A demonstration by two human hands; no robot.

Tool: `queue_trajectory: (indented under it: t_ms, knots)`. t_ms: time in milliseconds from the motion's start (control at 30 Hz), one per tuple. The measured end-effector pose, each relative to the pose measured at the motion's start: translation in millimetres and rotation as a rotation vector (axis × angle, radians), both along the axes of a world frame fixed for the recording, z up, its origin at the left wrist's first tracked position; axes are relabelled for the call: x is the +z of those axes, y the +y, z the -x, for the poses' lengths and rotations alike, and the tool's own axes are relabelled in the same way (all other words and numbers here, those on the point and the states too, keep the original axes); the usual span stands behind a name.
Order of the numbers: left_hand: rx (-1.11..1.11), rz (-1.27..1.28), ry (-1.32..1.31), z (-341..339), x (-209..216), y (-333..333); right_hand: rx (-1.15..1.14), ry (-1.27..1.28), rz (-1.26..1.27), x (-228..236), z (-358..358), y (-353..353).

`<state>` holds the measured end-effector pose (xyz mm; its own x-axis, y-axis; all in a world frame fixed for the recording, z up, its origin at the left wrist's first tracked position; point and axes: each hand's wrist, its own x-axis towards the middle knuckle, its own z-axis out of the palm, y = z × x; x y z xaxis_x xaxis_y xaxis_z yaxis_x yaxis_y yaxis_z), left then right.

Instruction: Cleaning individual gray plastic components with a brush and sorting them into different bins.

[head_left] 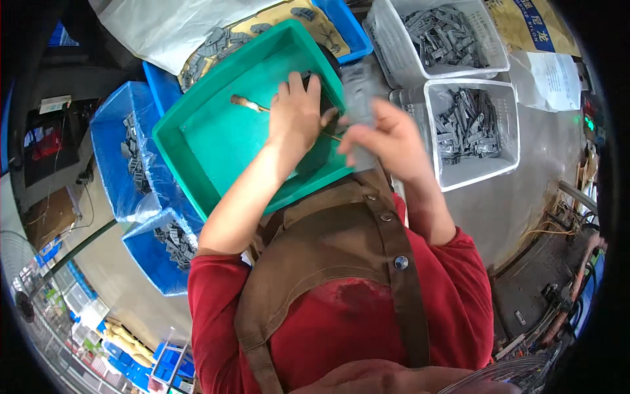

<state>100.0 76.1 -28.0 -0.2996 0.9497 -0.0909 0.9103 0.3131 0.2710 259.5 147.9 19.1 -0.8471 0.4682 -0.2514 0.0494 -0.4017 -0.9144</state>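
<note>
A green tray stands tilted in front of me. My left hand is over its right side, fingers curled over something dark at the tray wall that I cannot make out. A thin rod with a brown and whitish end passes beneath that hand and shows again on its right. Just outside the tray's right edge, my right hand is smeared by motion, its fingers bent against a grey plastic part. The part is blurred too.
Two white crates of dark grey parts stand on the right. Blue lined bins with grey parts are at the left. Behind the tray lies a blue tray with grey pieces on a tan sheet, near a yellowish sack.
</note>
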Motion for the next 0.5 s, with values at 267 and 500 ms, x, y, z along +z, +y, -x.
queue_trajectory:
  t_ms: [267,500]
  knots:
    - [0.059,-0.190,-0.283,18.5,-13.1,-4.7,-0.837,0.595,0.404,-21.7,-39.3,89.7]
    - [0.268,-0.203,-1.011,44.7,16.1,-25.5,-0.282,0.163,-0.228,-14.2,-3.2,25.6]
